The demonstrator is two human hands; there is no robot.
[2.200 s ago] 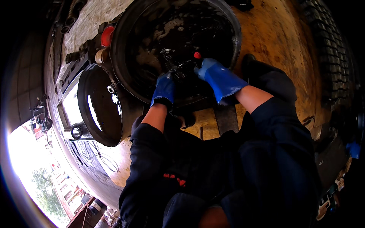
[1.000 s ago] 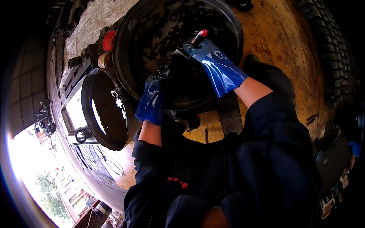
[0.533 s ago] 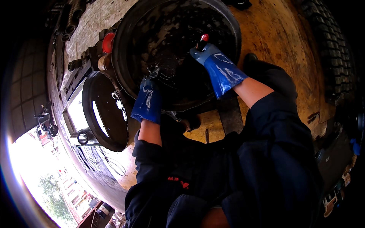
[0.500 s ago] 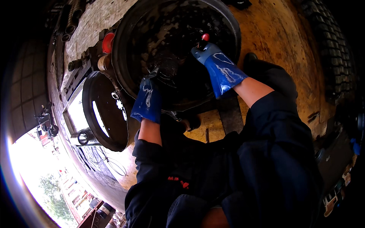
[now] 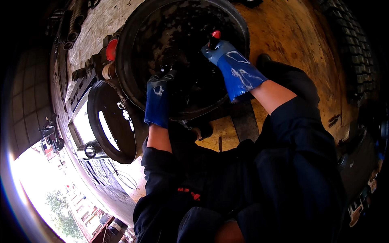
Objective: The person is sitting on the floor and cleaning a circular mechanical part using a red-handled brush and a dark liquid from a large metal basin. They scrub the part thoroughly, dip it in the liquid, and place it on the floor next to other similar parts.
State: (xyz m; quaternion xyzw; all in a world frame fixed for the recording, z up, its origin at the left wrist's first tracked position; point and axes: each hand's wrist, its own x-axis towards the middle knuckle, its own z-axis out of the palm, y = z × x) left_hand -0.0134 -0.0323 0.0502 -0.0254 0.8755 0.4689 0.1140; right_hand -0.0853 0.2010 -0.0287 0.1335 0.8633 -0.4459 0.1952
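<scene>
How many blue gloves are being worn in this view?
2: one blue glove on the left hand, another blue glove on the right hand, both over the dark tub. Neither is hidden, though shadow darkens parts.

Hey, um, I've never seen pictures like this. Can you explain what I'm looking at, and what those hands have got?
Sure. There's no robot here: these are a person's own two hands, in blue gloves. The camera sits on the person's head and looks down; its wide fisheye lens bends straight edges.

Both hands reach into a big round black tub holding dark liquid. The right hand grips a small dark tool with a red end. The left hand is lower in the tub; whether it holds something is too dark to tell.

To the left is a smaller dark round pan; at the far right, a chunky-treaded tire.
</scene>
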